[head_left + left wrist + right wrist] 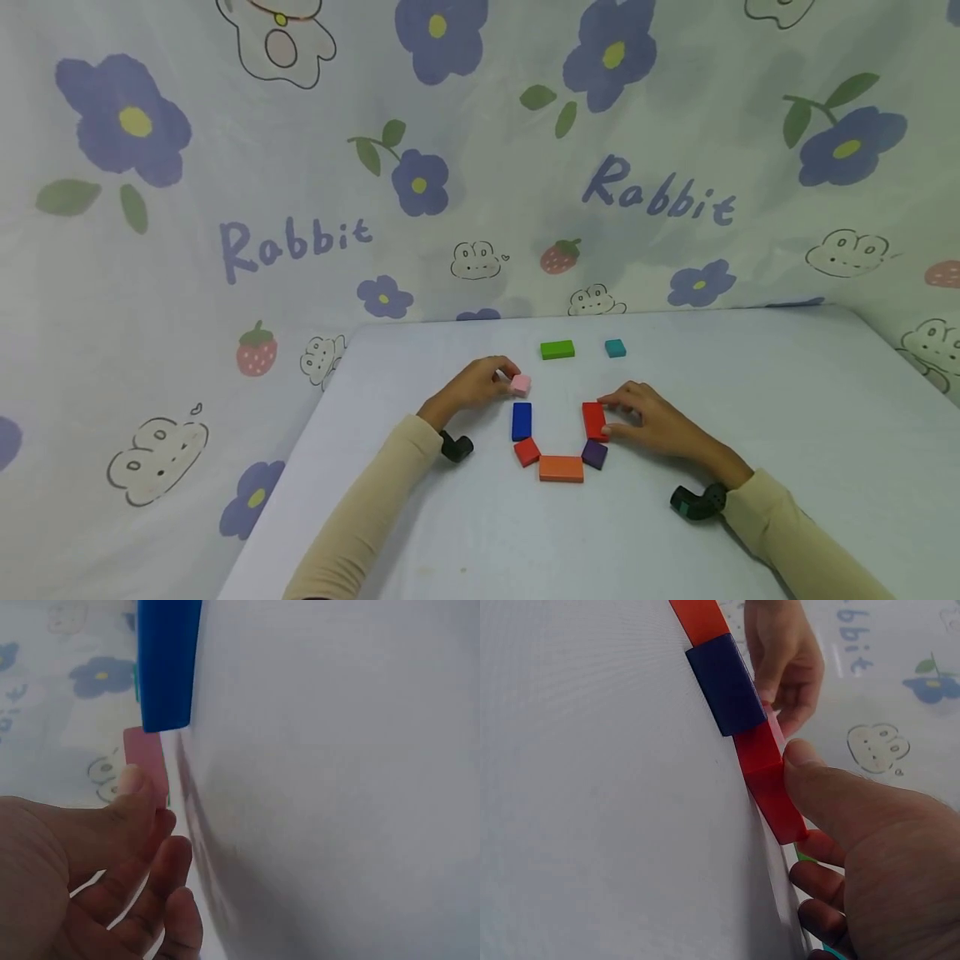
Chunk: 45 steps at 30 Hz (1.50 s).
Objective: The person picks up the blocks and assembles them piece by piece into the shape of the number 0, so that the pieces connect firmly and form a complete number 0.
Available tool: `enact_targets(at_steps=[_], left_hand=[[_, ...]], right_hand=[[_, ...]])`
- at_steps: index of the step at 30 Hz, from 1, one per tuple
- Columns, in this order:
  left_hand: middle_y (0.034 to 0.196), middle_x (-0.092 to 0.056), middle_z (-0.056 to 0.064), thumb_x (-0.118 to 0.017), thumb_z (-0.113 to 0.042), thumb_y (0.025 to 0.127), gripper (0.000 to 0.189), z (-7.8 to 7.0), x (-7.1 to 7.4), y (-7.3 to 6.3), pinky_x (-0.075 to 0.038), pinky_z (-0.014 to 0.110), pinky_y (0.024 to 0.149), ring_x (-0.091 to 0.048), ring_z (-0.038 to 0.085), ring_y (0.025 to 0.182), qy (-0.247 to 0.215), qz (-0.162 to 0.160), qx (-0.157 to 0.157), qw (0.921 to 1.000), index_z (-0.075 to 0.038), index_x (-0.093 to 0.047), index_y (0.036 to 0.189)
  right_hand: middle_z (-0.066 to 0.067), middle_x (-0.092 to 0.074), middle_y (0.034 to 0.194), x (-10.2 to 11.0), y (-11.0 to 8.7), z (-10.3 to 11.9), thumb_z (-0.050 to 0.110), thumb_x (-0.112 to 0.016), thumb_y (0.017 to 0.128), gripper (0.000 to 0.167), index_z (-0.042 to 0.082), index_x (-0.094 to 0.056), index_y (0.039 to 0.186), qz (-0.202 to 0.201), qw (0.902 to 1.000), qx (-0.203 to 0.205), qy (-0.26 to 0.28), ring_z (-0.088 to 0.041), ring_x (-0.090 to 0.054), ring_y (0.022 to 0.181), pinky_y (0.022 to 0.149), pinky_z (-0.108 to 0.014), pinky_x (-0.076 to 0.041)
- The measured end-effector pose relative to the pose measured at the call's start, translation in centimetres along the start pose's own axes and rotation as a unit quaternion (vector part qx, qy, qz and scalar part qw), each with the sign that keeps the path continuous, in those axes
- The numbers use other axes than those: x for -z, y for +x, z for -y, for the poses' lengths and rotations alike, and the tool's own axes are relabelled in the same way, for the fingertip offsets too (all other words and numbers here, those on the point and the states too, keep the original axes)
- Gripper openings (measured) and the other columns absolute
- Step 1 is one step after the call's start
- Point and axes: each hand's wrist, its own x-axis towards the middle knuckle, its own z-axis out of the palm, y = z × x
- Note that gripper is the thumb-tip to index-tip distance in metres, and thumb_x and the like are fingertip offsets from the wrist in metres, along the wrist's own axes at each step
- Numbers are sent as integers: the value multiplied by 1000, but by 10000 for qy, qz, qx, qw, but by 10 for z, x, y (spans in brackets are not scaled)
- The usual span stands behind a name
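Observation:
My left hand (478, 383) pinches a small pink block (521, 384) between thumb and fingers, just beyond the far end of a blue block (522, 422). Over on the other side, my right hand (654, 422) holds a red rectangular block (594, 422) by its two ends, thumb at the near end and a finger at the far end. A purple cube (595, 454) sits at that block's near end. Along the front lies an orange block (561, 468), and a red cube (527, 452) stands between it and the blue one. Together these blocks form a U.
Farther back on the white table (465, 533) lie a green block (557, 350) and a teal block (615, 348). Behind the table's far edge hangs a cloth (495, 200) printed with flowers and rabbits. Each wrist wears a small dark camera.

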Motion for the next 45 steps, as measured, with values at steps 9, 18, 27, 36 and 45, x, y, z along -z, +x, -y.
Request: enact_targets(at_steps=[9, 18, 27, 36, 45], left_hand=[[119, -65, 0, -69, -16, 95, 27, -1, -6, -1, -50, 37, 95, -57, 17, 103, 62, 83, -36, 9999, -16, -65, 122], [119, -66, -1, -69, -19, 95, 29, 0, -5, -1, -50, 35, 94, -56, 16, 101, 157, 116, -114, 9997, -18, -65, 123], [125, -65, -3, -66, -24, 97, 29, 4, -2, -1, -49, 39, 100, -57, 17, 107, 64, 321, -139, 9994, -20, -66, 126], [123, -65, -3, -66, -27, 97, 28, 5, -4, 0, -49, 38, 98, -57, 17, 105, -93, 213, -166, 9996, -22, -67, 124], [122, -65, -4, -67, -27, 96, 26, 7, -5, 1, -49, 38, 98, -58, 17, 106, -175, 271, -135, 9994, -24, -69, 122]], right_hand=[[6, -59, 107, 0, 0, 1, 43, -78, 84, 51, 19, -67, 127, -26, 10000, 52, -51, -13, -49, 101, 81, -27, -50], [6, -58, 107, -1, 0, -1, 46, -77, 84, 51, 20, -67, 127, -34, 10000, 43, -64, -12, -49, 101, 81, -27, -50], [7, -58, 108, -1, 0, -2, 48, -77, 84, 52, 20, -67, 127, -53, 9999, 87, -105, -11, -49, 101, 82, -28, -50], [7, -58, 107, 1, 1, 0, 49, -76, 84, 53, 19, -68, 127, -51, 9999, 128, -52, -11, -48, 100, 81, -27, -49], [8, -58, 107, 1, 1, 1, 47, -77, 85, 52, 19, -67, 127, -13, 9999, 102, 1, -11, -48, 101, 81, -27, -49]])
